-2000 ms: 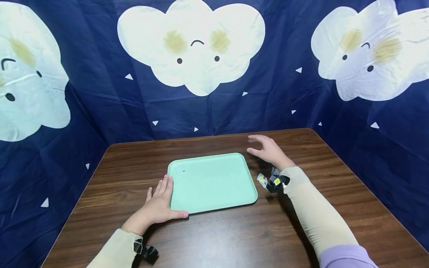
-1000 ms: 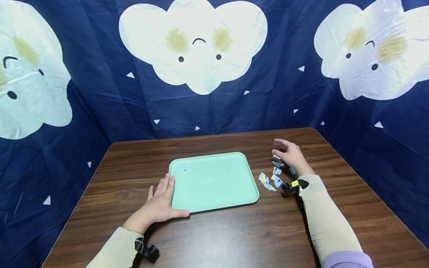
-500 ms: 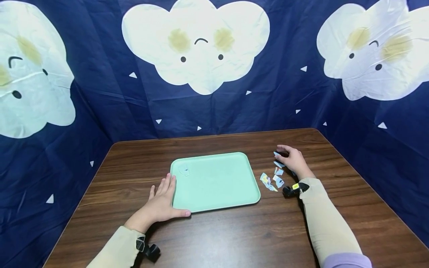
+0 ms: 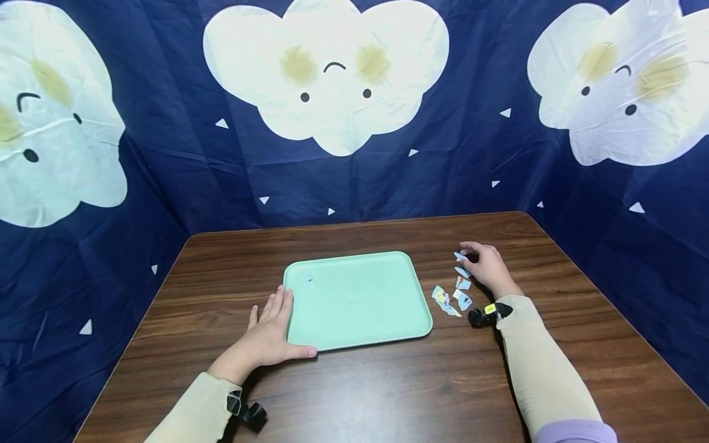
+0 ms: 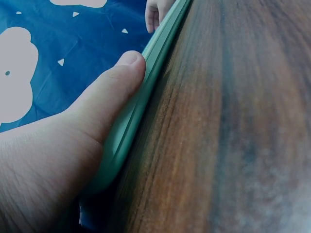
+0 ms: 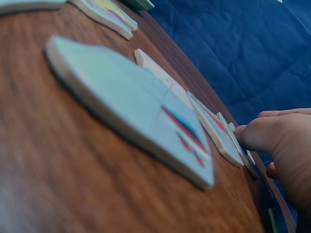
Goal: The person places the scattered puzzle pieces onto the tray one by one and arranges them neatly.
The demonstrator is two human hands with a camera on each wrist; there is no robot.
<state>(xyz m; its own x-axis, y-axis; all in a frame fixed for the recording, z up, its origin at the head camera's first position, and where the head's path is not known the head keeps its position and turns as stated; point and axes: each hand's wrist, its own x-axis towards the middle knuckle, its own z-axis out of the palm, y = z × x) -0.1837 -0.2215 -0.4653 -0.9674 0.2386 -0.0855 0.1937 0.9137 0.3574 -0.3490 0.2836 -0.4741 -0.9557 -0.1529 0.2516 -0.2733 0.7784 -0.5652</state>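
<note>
In the head view, a mint-green tray lies on the wooden table. My left hand rests at its front-left corner, fingers spread along the left rim and thumb against the front edge; the left wrist view shows the thumb on the rim. Right of the tray, my right hand pinches the farthest light-blue puzzle piece between thumb and fingers. Other flat printed puzzle pieces lie nearer, including a yellow-patterned one. A large one fills the right wrist view. The right fingertips are partly hidden there.
A pale-blue puzzle piece lies in the tray's far-left corner. Dark blue cloth with white clouds hangs behind and beside the table. Each wrist carries a small black camera, the right one close to the pieces.
My right hand has moved right from beside the tray's far corner, then lowered onto the farthest puzzle piece, its thumb and fingers closing there. My left hand stays at the tray's corner.
</note>
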